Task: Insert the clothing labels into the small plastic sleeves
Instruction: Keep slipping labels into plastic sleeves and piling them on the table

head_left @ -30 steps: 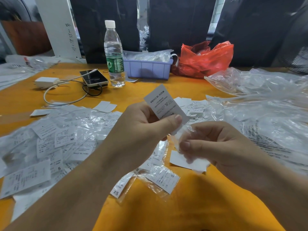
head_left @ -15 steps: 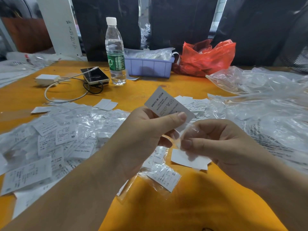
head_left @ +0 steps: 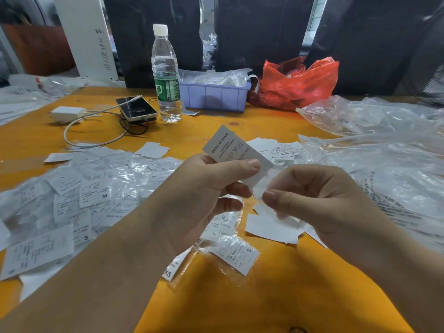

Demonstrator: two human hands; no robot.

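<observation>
Left hand (head_left: 204, 188) pinches a white clothing label (head_left: 234, 152) upright above the orange surface (head_left: 240, 296). Right hand (head_left: 319, 198) pinches a clear plastic sleeve (head_left: 260, 186) touching the label's lower end.

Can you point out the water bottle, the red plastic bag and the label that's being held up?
water bottle (head_left: 165, 75): head view, on its clear body above the green wrapper.
red plastic bag (head_left: 298, 85): head view, on its crumpled front.
label (head_left: 230, 146): head view, on the printed face above the left hand's thumb.
</observation>
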